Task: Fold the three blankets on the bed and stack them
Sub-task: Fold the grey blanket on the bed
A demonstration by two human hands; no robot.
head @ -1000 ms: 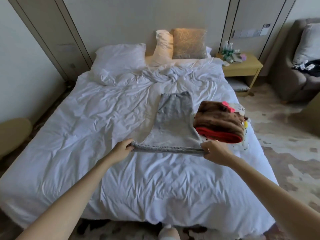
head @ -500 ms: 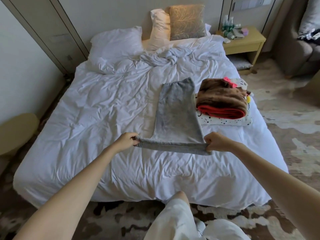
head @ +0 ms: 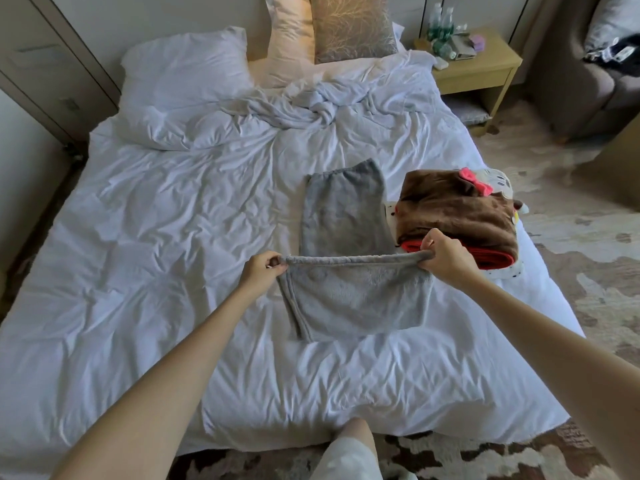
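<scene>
A grey fleece blanket, folded into a long strip, lies on the white bed. Its near end is lifted and hangs toward me as a flap. My left hand pinches the left corner of the raised edge. My right hand grips the right corner. The far part of the strip stays flat on the duvet. Just right of it, a folded brown blanket with a red lining sits on top of a folded white spotted blanket.
Rumpled duvet and several pillows fill the head of the bed. A wooden nightstand with bottles stands at the back right, an armchair beyond it. Patterned carpet runs along the bed's right side and foot. My knee touches the bed's foot.
Both hands have raised the grey blanket's near end and carried it forward over the strip, so the held edge now hangs as a flap. The camera has tilted further down.
</scene>
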